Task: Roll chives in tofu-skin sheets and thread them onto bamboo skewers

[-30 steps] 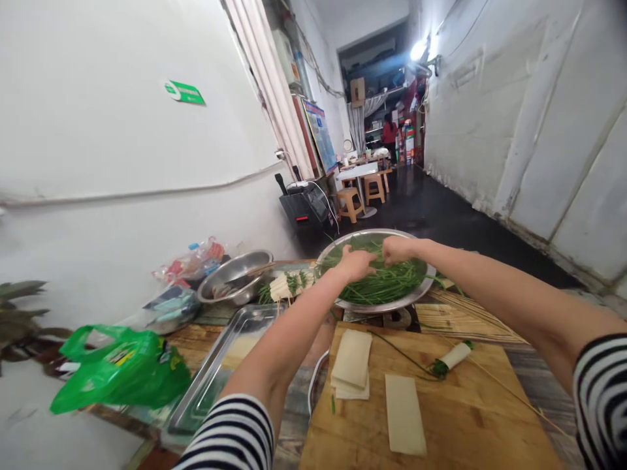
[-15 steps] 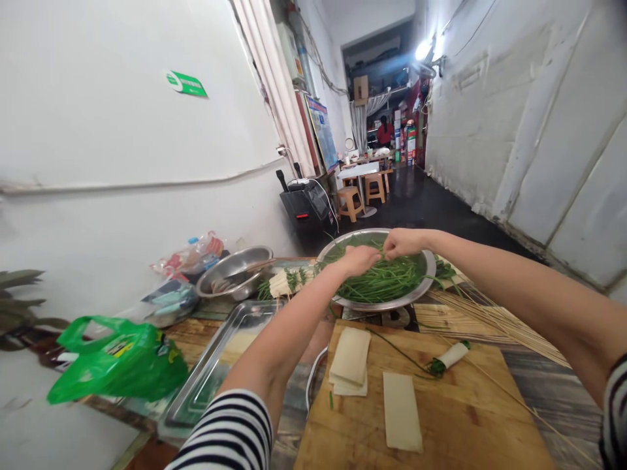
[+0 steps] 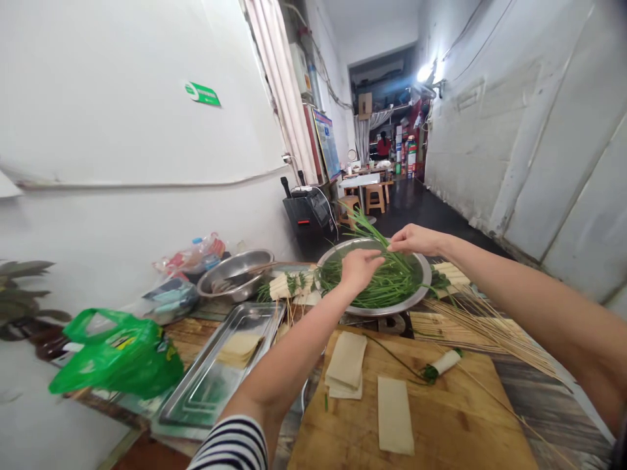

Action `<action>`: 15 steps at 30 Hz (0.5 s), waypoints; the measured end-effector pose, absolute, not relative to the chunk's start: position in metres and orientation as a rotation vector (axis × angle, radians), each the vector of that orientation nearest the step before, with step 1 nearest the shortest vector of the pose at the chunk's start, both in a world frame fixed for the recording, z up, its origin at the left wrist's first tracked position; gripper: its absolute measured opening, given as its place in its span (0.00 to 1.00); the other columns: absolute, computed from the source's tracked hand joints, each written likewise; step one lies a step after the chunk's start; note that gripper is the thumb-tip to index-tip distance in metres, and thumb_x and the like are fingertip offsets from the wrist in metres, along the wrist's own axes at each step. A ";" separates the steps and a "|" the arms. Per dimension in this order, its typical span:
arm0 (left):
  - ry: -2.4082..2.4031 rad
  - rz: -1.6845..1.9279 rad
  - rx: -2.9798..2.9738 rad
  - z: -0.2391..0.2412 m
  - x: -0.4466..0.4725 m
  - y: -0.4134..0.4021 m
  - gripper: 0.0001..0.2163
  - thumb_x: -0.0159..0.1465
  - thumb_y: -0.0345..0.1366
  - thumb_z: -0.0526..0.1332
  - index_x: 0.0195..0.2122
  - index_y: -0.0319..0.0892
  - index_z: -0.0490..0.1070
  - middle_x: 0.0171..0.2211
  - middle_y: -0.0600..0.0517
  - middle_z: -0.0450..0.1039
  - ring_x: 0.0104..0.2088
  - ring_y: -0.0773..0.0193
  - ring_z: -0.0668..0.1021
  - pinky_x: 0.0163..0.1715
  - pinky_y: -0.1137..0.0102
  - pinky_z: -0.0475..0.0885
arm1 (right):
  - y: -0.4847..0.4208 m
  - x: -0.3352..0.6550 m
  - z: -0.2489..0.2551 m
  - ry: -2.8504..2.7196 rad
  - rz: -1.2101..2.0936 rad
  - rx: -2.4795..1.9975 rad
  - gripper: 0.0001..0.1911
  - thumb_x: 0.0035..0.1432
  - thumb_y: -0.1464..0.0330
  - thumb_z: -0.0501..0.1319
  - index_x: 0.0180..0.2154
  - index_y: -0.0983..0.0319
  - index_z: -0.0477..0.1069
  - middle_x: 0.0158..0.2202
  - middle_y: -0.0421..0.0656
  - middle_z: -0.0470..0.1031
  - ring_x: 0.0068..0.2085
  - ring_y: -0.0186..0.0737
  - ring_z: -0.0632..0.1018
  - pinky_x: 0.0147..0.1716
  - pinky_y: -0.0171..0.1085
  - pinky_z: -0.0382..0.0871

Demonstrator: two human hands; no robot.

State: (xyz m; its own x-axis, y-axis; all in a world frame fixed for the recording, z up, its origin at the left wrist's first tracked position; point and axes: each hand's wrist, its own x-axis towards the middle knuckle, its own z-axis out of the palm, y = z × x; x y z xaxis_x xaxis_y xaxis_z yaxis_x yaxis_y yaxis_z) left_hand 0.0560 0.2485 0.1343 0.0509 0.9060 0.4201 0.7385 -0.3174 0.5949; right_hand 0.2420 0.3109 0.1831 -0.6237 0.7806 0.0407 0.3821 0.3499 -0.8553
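Note:
A round steel basin full of green chive stalks stands at the far side of the wooden cutting board. My right hand pinches a small bunch of chive stalks above the basin, and their tips fan up to the left. My left hand hovers over the basin's left side with fingers curled round the same stalks. On the board lie a stack of pale tofu-skin sheets, a single sheet and one rolled sheet tied with chive.
A steel tray with sheets sits left of the board, a steel bowl behind it, a green plastic bag far left. Bamboo skewers lie at right. Finished rolls are stacked beside the basin. A person stands far down the corridor.
My right hand has lifted a bunch of chive stalks up out of the basin; my left hand has stayed over the basin's left side. The camera has shifted slightly.

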 end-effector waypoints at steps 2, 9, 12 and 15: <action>1.628 1.125 1.959 0.132 0.064 0.252 0.12 0.57 0.41 0.67 0.41 0.45 0.80 0.31 0.52 0.79 0.36 0.59 0.78 0.43 0.65 0.69 | 0.306 0.239 0.184 -2.143 1.227 -1.007 0.18 0.38 0.55 0.69 0.19 0.63 0.70 0.15 0.34 0.59 0.21 0.27 0.58 0.22 0.33 0.50; 1.569 1.127 1.759 0.141 0.069 0.248 0.08 0.54 0.37 0.69 0.34 0.41 0.82 0.30 0.51 0.80 0.33 0.61 0.79 0.38 0.69 0.71 | 0.305 0.237 0.181 -2.040 1.283 -0.992 0.18 0.37 0.56 0.70 0.19 0.64 0.71 0.15 0.34 0.60 0.19 0.26 0.58 0.20 0.32 0.48; 1.596 1.115 1.772 0.146 0.063 0.236 0.07 0.54 0.36 0.68 0.33 0.41 0.82 0.31 0.50 0.81 0.35 0.60 0.80 0.39 0.69 0.72 | 0.312 0.240 0.177 -1.968 1.288 -0.982 0.19 0.35 0.56 0.72 0.19 0.64 0.70 0.15 0.33 0.60 0.19 0.26 0.57 0.19 0.32 0.48; 1.571 1.122 1.799 0.153 0.050 0.214 0.06 0.58 0.34 0.65 0.34 0.40 0.81 0.34 0.49 0.81 0.37 0.60 0.80 0.40 0.70 0.72 | 0.321 0.244 0.172 -1.940 1.259 -0.998 0.20 0.36 0.55 0.72 0.20 0.64 0.70 0.15 0.33 0.59 0.20 0.26 0.57 0.19 0.32 0.48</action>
